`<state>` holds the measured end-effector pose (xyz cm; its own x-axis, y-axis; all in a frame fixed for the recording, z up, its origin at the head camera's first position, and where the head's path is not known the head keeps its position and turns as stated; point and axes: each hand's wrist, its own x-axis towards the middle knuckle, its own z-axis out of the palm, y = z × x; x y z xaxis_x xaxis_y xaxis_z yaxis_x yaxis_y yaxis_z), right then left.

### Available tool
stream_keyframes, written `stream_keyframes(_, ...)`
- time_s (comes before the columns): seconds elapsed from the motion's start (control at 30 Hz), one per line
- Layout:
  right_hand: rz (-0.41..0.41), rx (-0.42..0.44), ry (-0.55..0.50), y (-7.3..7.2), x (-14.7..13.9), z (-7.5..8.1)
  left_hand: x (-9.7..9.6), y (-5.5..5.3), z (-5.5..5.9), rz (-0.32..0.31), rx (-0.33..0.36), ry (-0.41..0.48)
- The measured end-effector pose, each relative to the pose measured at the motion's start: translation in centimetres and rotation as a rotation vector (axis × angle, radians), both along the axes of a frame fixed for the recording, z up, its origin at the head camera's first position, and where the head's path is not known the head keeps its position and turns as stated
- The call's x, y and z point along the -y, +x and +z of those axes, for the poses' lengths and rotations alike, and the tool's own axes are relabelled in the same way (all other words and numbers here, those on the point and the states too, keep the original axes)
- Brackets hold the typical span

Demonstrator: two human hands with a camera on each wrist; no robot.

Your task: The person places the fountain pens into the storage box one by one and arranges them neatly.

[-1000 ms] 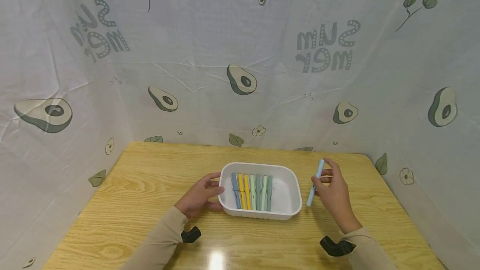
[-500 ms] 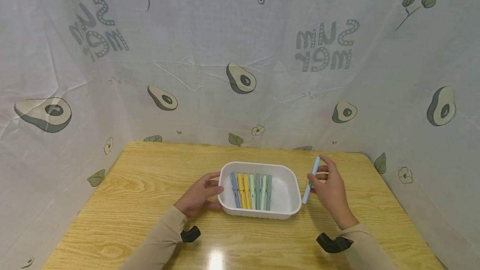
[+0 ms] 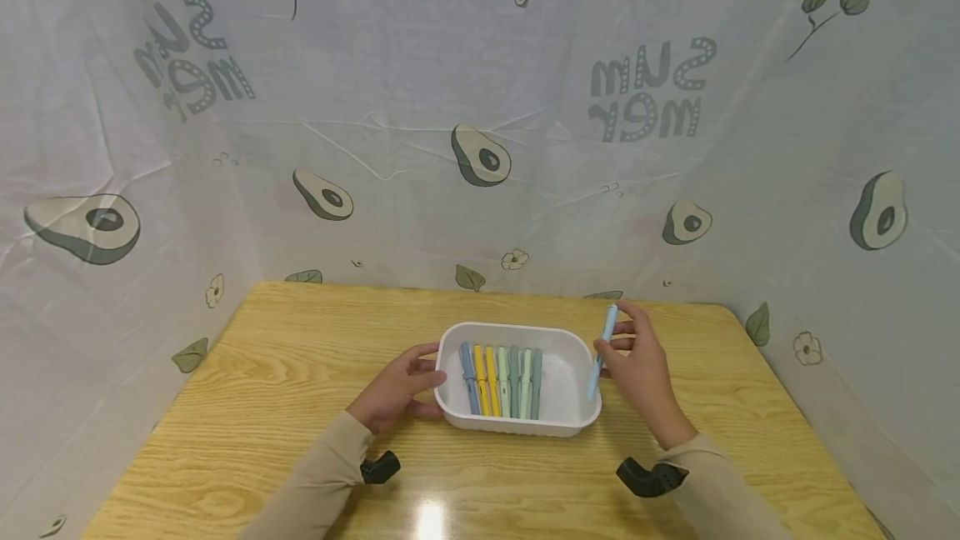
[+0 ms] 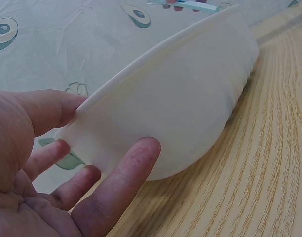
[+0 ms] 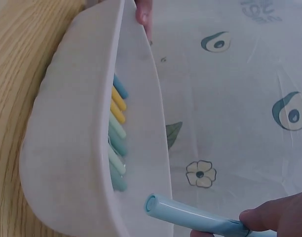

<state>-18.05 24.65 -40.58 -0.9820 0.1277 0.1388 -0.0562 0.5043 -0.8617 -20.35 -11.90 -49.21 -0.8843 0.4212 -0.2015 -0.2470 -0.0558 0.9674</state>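
My right hand (image 3: 637, 369) pinches a light blue pen (image 3: 603, 352) between thumb and fingers. The pen slants over the right rim of a white plastic tray (image 3: 570, 425), its lower end overlapping the tray's inside in the head view. In the right wrist view, the round end of the pen (image 5: 175, 210) points toward the tray. At the tray's left end, my left hand (image 3: 397, 390) holds the rim, thumb over the edge and fingers against the outer wall (image 4: 166, 98). Inside the tray lie a blue pen (image 3: 470, 379), two yellow pens (image 3: 487, 382) and several green pens (image 3: 521, 382) side by side.
The tray stands on a wooden table (image 3: 315, 340). A pale curtain (image 3: 375, 107) printed with avocados hangs behind the table and along both sides. A black wrist mount (image 3: 651, 477) sits at the right cuff, another black mount (image 3: 380, 467) at the left.
My right hand has moved left with the light blue pen, from beside the tray to over its right rim. The left hand keeps its place on the tray.
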Motion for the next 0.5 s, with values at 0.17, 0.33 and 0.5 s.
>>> stream_keyframes(0.17, 0.037, 0.054, 0.026, -0.4, 1.4, -0.2, 0.0, 0.0, -0.1, -0.004, -0.002, 0.001)
stream_keyframes(0.33, 0.065, 0.134, 0.059, -0.9, 3.2, -0.6, 0.0, -0.2, -0.2, -0.012, -0.003, 0.004)
stream_keyframes(0.5, 0.107, 0.196, 0.127, -1.3, 4.9, -1.2, 0.0, -0.2, -0.2, -0.009, 0.002, 0.004)
